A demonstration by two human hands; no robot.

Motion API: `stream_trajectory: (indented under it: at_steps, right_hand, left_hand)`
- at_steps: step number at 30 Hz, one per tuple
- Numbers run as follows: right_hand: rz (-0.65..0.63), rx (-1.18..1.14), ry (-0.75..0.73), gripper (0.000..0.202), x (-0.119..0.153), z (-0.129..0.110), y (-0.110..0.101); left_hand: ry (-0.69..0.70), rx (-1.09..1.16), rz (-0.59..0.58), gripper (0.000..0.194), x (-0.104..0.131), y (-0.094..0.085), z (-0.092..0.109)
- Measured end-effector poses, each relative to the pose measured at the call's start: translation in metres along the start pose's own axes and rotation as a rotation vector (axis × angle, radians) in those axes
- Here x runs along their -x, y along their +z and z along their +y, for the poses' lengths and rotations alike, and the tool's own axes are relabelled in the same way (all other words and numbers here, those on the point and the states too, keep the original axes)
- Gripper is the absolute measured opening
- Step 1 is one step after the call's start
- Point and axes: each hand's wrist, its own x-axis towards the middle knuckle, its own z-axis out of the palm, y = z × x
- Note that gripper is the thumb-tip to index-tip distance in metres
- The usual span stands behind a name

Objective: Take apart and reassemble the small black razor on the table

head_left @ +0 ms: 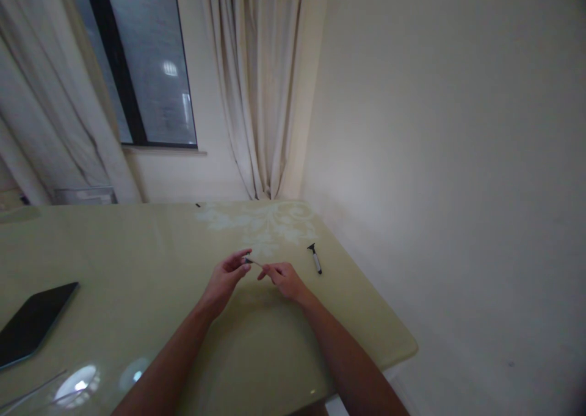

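Observation:
My left hand (226, 277) is above the pale table, its thumb and fingers curved around a small dark piece (248, 261). Its exact kind is too small to make out. From that piece a thin light-coloured stick (257, 264) runs to my right hand (284, 278), whose fingers pinch the far end. Whether the stick is joined to the dark piece or only touches it, I cannot tell. A razor (315, 259) with a grey and black handle lies to the right of my right hand, its head pointing away from me.
The glossy table (137, 251) ends at a rounded corner on the right, near the wall (434, 159). A dark flat tablet-like slab (39, 321) lies at left. A tiny black object (198, 205) sits at the far edge, below the window and curtains (260, 86).

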Motion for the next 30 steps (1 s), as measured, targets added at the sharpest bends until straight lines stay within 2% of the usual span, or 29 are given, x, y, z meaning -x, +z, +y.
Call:
stream_trajectory:
  at_steps: [14,19,23,27,30]
  right_hand:
    - [0.086,0.12,-0.072,0.058,0.0003,0.0014,0.003]
    - [0.018,0.105,-0.066,0.054,0.0014,-0.0015,0.0017]
    - [0.103,0.07,-0.057,0.054,-0.0003,-0.0017,0.0016]
    - [-0.007,0.032,-0.055,0.059,-0.0006,-0.0036,0.0016]
    - [0.019,0.042,-0.04,0.065,0.0001,-0.0056,0.0009]
  left_hand:
    - [0.01,-0.074,0.005,0.065,0.002,0.0026,0.0034]
    - [0.009,-0.074,-0.005,0.061,0.001,0.0003,0.0003]
    - [-0.015,-0.068,-0.042,0.059,0.0025,0.0013,0.0019]
    - [0.01,-0.092,-0.019,0.059,0.0027,0.0026,0.0032]
    - [0.013,-0.087,-0.028,0.058,0.0025,0.0033,0.0047]
